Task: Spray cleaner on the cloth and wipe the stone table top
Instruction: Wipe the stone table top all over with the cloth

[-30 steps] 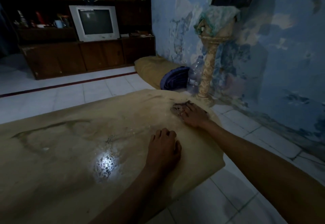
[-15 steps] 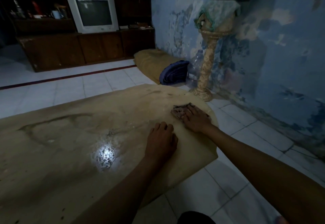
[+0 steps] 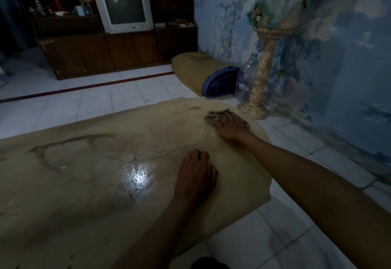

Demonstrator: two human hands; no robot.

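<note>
Pressing down on a crumpled cloth [image 3: 215, 117], the right hand [image 3: 231, 127] lies over it with fingers on top near the far right corner of the tan stone desk [image 3: 84, 184]; whether that grip pinches the cloth or only pushes it, cannot tell. Left hand [image 3: 195, 176] rests palm-down on the desk nearer the person, grip released, fingers loosely bent, holding nothing. A wet shiny patch [image 3: 137, 175] glares just left of the left hand.
</note>
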